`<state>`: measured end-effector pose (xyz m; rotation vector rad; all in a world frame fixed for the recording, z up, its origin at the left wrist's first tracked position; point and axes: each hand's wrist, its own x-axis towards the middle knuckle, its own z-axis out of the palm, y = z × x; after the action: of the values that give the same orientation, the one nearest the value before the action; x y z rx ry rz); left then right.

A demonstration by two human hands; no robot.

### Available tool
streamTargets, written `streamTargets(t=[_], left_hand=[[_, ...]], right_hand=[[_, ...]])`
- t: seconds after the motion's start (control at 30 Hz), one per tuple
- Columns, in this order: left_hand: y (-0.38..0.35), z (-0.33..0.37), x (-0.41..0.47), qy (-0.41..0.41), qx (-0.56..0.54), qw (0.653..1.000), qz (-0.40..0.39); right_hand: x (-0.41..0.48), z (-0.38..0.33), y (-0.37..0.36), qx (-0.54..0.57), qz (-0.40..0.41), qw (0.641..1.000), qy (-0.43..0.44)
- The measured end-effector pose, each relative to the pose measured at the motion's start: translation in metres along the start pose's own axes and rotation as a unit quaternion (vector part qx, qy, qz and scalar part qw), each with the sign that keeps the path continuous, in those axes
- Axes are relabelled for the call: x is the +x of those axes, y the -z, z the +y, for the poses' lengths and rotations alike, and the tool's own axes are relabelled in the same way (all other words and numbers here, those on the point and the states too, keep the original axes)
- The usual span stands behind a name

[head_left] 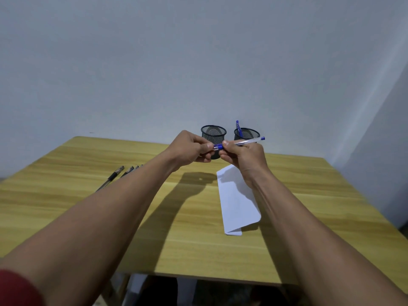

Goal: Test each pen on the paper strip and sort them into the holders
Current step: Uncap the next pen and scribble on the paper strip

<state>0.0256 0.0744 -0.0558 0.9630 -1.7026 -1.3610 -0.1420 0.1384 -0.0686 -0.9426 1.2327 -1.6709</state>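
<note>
Both your forearms stretch forward, raised above table (pixel 110 217), hands meeting over far end of paper strip (pixel 238 202). Your left hand (pixel 189 149): thumb and curled fingers pinch blue cap (pixel 217 147) of clear pen (pixel 247 141). Your right hand (pixel 242 160): thumb and forefinger pinch barrel just beside cap, other fingers curled under. Pen near level, tail end pointing right, slightly up. Beyond paper strip: two black mesh holders, left holder (pixel 213 133) and right holder (pixel 247 134), blue pen (pixel 238 127) standing tilted in right one. Well left of paper strip: loose pens (pixel 114 175) lying in row, partly hidden by your left forearm.
</note>
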Motion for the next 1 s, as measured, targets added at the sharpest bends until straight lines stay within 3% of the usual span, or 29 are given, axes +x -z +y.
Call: streamTargets(t=[0.07,0.17,0.33,0.5,0.7,0.87,1.0], left_hand=[[0.015,-0.009,-0.001,0.004,0.016,1.000,0.017],[0.028,-0.027,-0.003,0.014,0.071,0.996,0.047],[0.004,-0.049,0.017,-0.016,0.138,0.983,0.116],[-0.014,-0.075,0.038,0.017,0.193,0.970,0.143],[-0.031,-0.097,0.058,0.010,0.316,0.940,0.129],[-0.031,-0.091,0.049,0.012,0.328,0.935,0.132],[-0.029,-0.097,0.005,-0.056,0.356,0.927,0.108]], right_hand=[[0.004,-0.004,0.013,0.018,0.027,0.999,0.000],[0.003,-0.003,0.023,-0.055,0.006,0.998,0.011],[0.000,0.016,0.007,-0.140,-0.005,0.990,0.012],[-0.006,0.037,0.015,-0.148,0.013,0.989,-0.024],[-0.011,0.057,0.026,-0.119,0.012,0.992,-0.044],[-0.011,0.061,0.028,-0.101,0.010,0.994,-0.047],[-0.011,0.064,0.029,-0.110,0.008,0.993,-0.039]])
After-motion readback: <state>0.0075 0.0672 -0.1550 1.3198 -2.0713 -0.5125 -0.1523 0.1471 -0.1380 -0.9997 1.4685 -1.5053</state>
